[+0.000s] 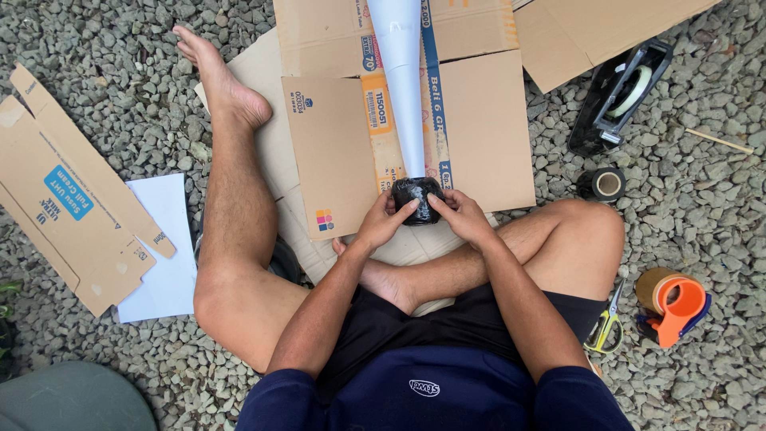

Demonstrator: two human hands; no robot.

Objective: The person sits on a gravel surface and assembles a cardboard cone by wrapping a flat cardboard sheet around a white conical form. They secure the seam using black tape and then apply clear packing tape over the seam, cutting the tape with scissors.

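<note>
Fingers (pixel 399 209) of the left hand (pixel 381 223) are curling closed against the left side of a black taped ball (pixel 416 198), the thumb pressing near its top. On the other side, the right hand (pixel 463 217) is doing the same, its fingers (pixel 440 201) bent and pressing the ball's right flank, so both hands are gripping it between them. This ball is capping the near, narrow end of a long white paper cone (pixel 403 80). That cone is lying with its long axis running straight away from the person, widening toward the top edge of the view, narrow tip pointing back at the body. It is resting over a flattened cardboard box (pixel 479 128) on gravel (pixel 702 207), between the person's legs. To the right are sitting a black tape dispenser (pixel 618 100), a dark tape roll (pixel 608 184), an orange tape gun (pixel 677 303) and scissors (pixel 606 323).
</note>
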